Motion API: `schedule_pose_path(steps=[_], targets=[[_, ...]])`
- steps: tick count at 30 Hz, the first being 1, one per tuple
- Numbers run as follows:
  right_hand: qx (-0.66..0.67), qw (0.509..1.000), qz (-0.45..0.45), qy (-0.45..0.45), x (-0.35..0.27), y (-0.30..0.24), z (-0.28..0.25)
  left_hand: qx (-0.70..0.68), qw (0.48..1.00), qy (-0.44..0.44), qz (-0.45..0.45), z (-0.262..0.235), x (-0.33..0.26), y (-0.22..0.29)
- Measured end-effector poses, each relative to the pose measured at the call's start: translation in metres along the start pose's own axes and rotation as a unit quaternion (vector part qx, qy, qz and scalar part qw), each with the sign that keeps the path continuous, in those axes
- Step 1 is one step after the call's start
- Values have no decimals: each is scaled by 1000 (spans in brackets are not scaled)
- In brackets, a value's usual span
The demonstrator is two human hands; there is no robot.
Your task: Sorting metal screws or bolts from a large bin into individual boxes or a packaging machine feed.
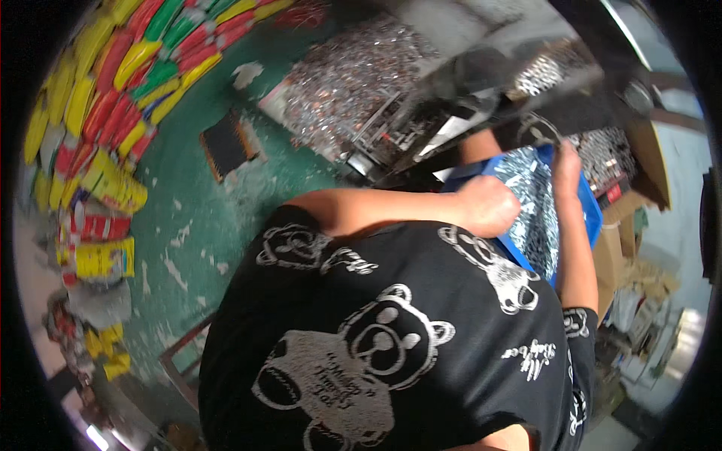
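**Left hand (487, 207) closed on the rim of a blue open tub (594, 219) of shiny silver metal pieces (530, 199)**

My left hand is curled tight over the tub's left rim. My right hand (568, 164) is at its far right edge; I cannot tell how its fingers sit there. The tub lies between my two hands.

The clearest writing is on my black shirt (466, 368), nearer my body than the grip: white lettering on the large white-printed bear (395, 338), and more in script below my left hand, toward my right sleeve. Well to the left of my grip, the yellow and red printed packets (105, 259) carry markings too small to read. Beyond them is a pile of yellow, red and green bundles (116, 56).

Left of my left hand spreads a green painted surface (180, 203), scuffed with pale patches. On it are a dark rectangular block with brown edges (228, 146) and, closer to my grip, a heap of glinting small metal parts (346, 83). A dark metal apparatus (395, 131) stands just past my left hand. To the right of my right hand are a brown cardboard box (613, 244) and a pale bluish wall (681, 248).
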State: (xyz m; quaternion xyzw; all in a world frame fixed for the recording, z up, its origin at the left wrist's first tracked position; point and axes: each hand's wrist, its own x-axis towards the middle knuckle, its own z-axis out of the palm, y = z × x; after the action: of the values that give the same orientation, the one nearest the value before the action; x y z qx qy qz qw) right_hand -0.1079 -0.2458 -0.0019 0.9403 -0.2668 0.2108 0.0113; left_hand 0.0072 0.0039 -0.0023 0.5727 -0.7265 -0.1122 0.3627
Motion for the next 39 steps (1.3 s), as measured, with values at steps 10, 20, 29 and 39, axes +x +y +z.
schedule_pose_path(steps=[10, 20, 29, 39], targets=[[-209, 928, -13, -308, 17, -23, 14, -33, 999, 32, 0, 1, -6, -6], [-35, 987, -51, -149, -20, 41, 12, -28, 999, -23, 10, -5, 1, -1], [202, 948, 161, -185, 57, -84, -58, 10, 999, -14, -27, -9, 7, 5], [485, 852, 195, -37, -43, -36, -108, 55, 997, -39, -29, -3, 13, 18]])
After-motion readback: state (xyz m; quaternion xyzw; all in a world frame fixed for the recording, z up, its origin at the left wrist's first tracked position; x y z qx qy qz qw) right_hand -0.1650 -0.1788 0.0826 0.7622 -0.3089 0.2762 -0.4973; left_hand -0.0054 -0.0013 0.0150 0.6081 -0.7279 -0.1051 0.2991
